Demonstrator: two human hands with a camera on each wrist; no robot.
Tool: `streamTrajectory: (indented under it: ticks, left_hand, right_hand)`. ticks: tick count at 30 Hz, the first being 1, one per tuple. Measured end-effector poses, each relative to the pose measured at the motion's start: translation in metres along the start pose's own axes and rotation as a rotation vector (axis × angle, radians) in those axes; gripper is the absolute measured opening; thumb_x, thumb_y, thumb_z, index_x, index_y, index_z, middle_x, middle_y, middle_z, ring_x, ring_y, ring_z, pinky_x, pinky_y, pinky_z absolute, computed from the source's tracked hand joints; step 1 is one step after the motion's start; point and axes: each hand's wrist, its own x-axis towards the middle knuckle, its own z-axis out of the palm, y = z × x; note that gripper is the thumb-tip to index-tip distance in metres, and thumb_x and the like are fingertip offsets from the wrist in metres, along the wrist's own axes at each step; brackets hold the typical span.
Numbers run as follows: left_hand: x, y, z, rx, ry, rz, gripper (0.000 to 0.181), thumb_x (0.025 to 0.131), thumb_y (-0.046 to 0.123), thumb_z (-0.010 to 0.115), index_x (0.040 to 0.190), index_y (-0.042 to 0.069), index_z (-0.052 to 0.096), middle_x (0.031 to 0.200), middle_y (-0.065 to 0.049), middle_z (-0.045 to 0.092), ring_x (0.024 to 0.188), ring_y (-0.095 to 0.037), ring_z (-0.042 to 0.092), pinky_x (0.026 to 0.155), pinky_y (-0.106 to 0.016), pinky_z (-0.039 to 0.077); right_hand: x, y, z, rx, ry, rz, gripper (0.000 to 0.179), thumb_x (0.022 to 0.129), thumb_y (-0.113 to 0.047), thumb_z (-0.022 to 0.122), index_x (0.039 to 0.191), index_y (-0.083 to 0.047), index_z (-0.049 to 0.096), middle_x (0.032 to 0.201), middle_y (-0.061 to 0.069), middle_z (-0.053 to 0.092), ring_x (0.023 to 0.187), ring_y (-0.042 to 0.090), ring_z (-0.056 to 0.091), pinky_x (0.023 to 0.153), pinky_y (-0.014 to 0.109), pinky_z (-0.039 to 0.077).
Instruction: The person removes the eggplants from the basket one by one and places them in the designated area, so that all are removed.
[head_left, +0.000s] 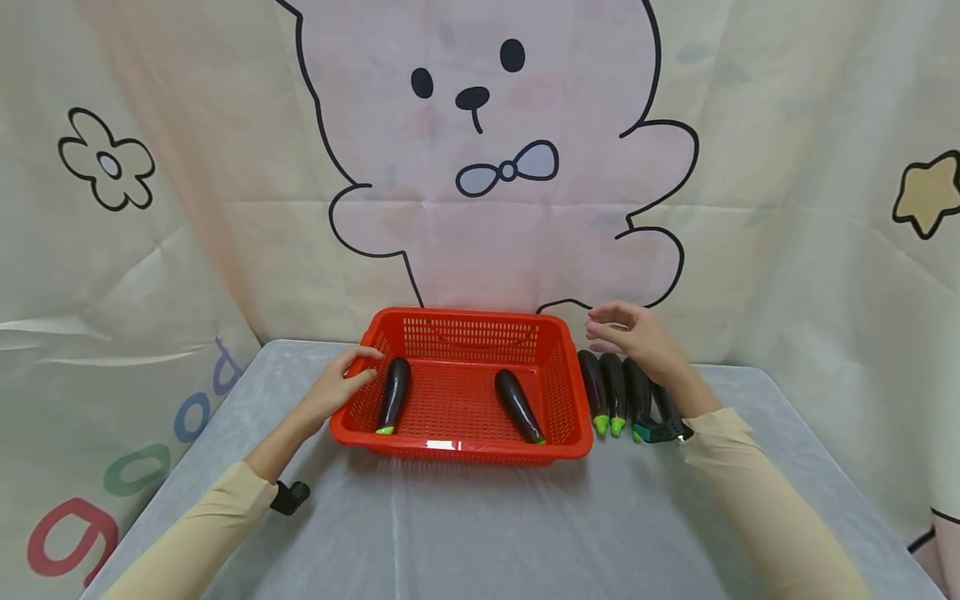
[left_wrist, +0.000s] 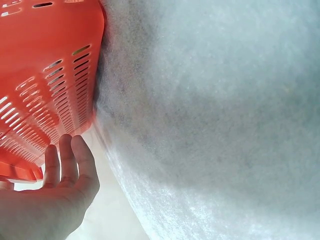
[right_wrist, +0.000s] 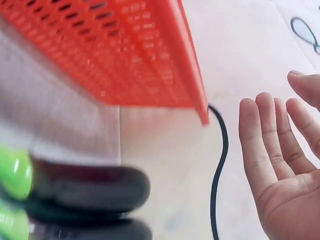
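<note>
Right hand point(head_left: 637, 337) up just past the basket's right rim, above the far end of the outside eggplants. Fingers bent a little, thumb apart from them, nothing in the grip. Left hand point(head_left: 333, 392) at the basket's left rim — thumb and fingers apart, nothing held; whether the fingertips touch the rim, cannot tell.

Handling, by my judgement: the skins look glossy and probably slip, so an eggplant wants thumb and fingers wrapped round the thick body rather than a pinch at the stem. Lift it clear of the basket's right rim before any sideways move; lower it rather than drop it, since the basket looks light. A left palm against the left wall would keep the basket from sliding.

Counts:
- Red basket point(head_left: 450, 400): one.
- Eggplants inside the basket: two. A left eggplant point(head_left: 394, 396) lies along the basket's left wall, green end near; a right eggplant point(head_left: 519, 407) lies slantwise toward its near right corner, well apart from the first.
- Outside eggplants point(head_left: 613, 387): four, side by side just right of the basket — the outermost partly hidden by the right wrist. Six in all.
- Table point(head_left: 465, 533) under the basket: one.
</note>
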Motion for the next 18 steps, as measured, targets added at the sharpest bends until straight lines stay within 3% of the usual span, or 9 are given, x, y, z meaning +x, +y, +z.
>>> streamTrajectory:
  ticks: [5, 10, 18]
  left_hand:
    - [-0.001, 0.002, 0.000, -0.016, -0.001, -0.003, 0.032, 0.102, 0.008, 0.057, 0.133, 0.002, 0.056, 0.142, -0.024, 0.045, 0.120, -0.043, 0.049, 0.085, -0.049, 0.056]
    - [-0.001, 0.001, 0.001, -0.005, 0.005, -0.009, 0.032, 0.101, 0.008, 0.057, 0.133, 0.003, 0.056, 0.143, -0.024, 0.045, 0.121, -0.042, 0.048, 0.087, -0.050, 0.056]
    - [0.000, 0.000, 0.000, 0.012, 0.014, -0.013, 0.031, 0.101, 0.007, 0.056, 0.132, 0.004, 0.056, 0.142, -0.023, 0.046, 0.122, -0.041, 0.047, 0.089, -0.051, 0.054]
  right_hand:
    - [0.014, -0.012, 0.021, -0.037, -0.052, -0.006, 0.038, 0.097, -0.016, 0.071, 0.126, 0.005, 0.059, 0.121, 0.030, 0.060, 0.107, 0.047, 0.063, 0.086, 0.053, 0.054]
    - [0.025, -0.018, 0.039, -0.023, -0.097, -0.010, 0.042, 0.097, -0.015, 0.072, 0.127, 0.008, 0.057, 0.124, 0.034, 0.058, 0.104, 0.042, 0.066, 0.084, 0.050, 0.056]
    - [0.037, -0.023, 0.065, 0.001, -0.150, -0.012, 0.038, 0.096, -0.012, 0.072, 0.126, 0.006, 0.058, 0.122, 0.026, 0.061, 0.112, 0.052, 0.058, 0.089, 0.056, 0.053]
